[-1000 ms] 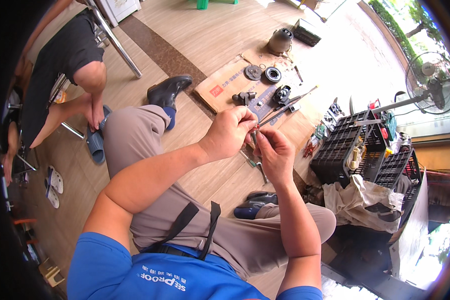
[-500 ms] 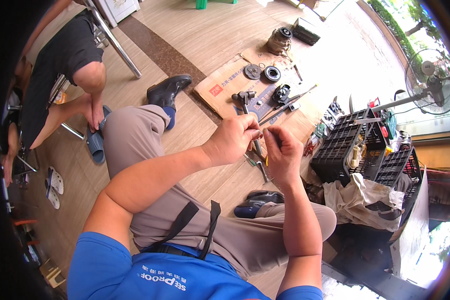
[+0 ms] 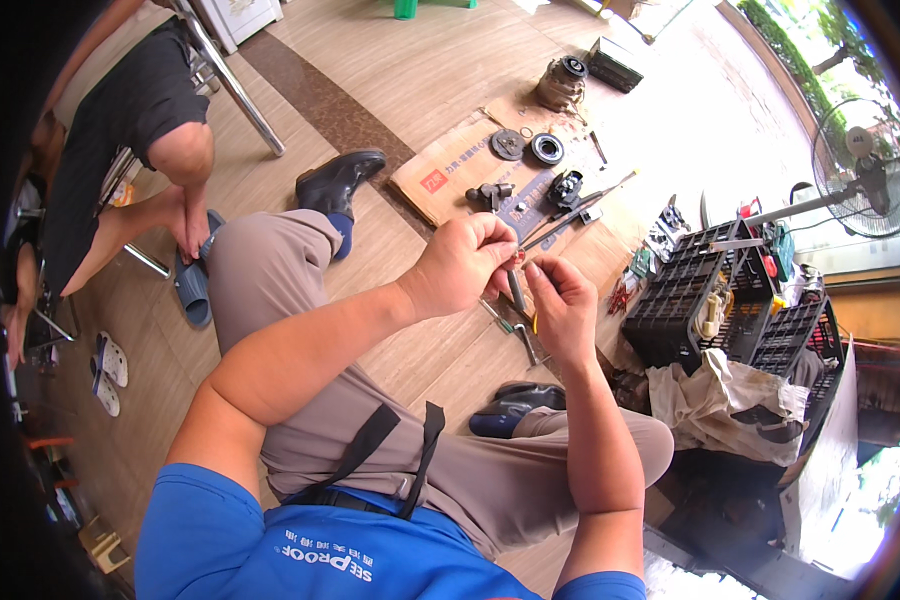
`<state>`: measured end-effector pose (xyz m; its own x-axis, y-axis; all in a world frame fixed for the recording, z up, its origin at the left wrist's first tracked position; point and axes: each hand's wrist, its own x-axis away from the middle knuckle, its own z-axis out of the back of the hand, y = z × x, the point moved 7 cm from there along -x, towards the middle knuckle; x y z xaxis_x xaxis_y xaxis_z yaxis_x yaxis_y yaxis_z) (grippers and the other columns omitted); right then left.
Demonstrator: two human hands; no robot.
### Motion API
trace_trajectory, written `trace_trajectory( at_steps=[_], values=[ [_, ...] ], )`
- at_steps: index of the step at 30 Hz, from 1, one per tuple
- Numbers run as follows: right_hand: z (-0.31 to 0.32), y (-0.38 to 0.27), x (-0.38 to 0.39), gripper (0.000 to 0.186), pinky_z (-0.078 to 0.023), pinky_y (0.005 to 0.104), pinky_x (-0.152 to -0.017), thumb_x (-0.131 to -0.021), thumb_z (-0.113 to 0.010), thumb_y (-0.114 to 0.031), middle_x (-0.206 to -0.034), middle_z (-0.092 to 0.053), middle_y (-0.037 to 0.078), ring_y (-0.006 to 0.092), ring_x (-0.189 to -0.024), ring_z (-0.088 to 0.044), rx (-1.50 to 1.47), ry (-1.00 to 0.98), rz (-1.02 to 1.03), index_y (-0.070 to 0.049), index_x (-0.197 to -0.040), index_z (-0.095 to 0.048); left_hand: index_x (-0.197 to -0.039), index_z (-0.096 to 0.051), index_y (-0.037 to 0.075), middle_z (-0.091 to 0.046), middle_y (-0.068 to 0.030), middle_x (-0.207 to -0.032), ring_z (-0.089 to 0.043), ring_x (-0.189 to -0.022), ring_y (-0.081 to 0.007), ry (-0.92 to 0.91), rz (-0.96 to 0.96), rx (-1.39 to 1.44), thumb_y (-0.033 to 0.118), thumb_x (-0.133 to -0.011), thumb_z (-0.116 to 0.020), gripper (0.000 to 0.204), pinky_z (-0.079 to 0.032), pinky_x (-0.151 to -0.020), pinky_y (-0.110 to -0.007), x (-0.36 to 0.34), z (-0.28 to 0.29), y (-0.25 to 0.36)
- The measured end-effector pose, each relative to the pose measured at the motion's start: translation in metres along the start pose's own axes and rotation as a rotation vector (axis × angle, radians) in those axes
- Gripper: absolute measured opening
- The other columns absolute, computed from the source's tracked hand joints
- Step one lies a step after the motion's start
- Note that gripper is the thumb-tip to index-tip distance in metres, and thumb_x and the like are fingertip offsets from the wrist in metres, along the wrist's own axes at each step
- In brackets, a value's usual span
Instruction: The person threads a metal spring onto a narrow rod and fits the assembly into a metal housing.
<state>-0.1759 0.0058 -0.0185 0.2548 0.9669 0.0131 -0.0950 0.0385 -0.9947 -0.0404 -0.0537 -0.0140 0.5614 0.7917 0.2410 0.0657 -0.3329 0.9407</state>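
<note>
My left hand (image 3: 460, 268) is closed in a pinch above the cardboard's near edge, thumb against forefinger. At its fingertips shows a small copper-coloured piece (image 3: 518, 258), too tiny to name. Close beside it, my right hand (image 3: 567, 308) is also pinched, its thumb tip near that piece. What its fingers hold, if anything, is hidden. Below and behind both hands lies a hammer (image 3: 491, 195), its head on the cardboard sheet (image 3: 420, 202) and its dark handle partly covered by my left hand.
On the cardboard are a round disc (image 3: 507, 145), a black pulley ring (image 3: 546, 148), a black part (image 3: 565, 188) and long rods. Past them stands a cylindrical motor-like unit (image 3: 561, 88). Black crates (image 3: 660, 318) and a fan (image 3: 865, 165) are rightward; a seated person's leg (image 3: 182, 155) is leftward.
My left hand has risen slightly and its fingers have shifted. My right hand has turned and moved a little left. The copper-coloured piece shows more between them.
</note>
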Motion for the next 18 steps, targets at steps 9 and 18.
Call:
trace_trajectory(
  at_steps=[9,18],
  values=[
    [-0.012,-0.031,0.014,0.01,-0.043,0.0251,-0.053,-0.089,-0.064,-0.007,-0.063,-0.059,0.008,0.0083,-0.055,-0.052,0.361,-0.034,0.252,-0.002,-0.098,-0.067,-0.092,-0.057,0.004,-0.06,-0.0022,-0.076,-0.058,-0.06,-0.0082,0.071,0.079,0.099,0.011,-0.098,-0.052,0.011,-0.051,-0.054,-0.024,-0.006,0.011,-0.008],
    [-0.003,-0.055,0.013,0.006,-0.043,0.0264,-0.053,-0.089,-0.065,-0.008,-0.061,-0.057,0.008,0.01,-0.054,-0.052,0.415,0.024,0.254,-0.004,-0.093,-0.067,-0.09,-0.057,0.002,-0.058,-0.0019,-0.072,-0.056,-0.058,-0.0074,0.027,-0.005,-0.127,0.008,-0.097,-0.052,0.01,-0.049,-0.053,-0.023,-0.002,0.0,-0.008]
  ],
)
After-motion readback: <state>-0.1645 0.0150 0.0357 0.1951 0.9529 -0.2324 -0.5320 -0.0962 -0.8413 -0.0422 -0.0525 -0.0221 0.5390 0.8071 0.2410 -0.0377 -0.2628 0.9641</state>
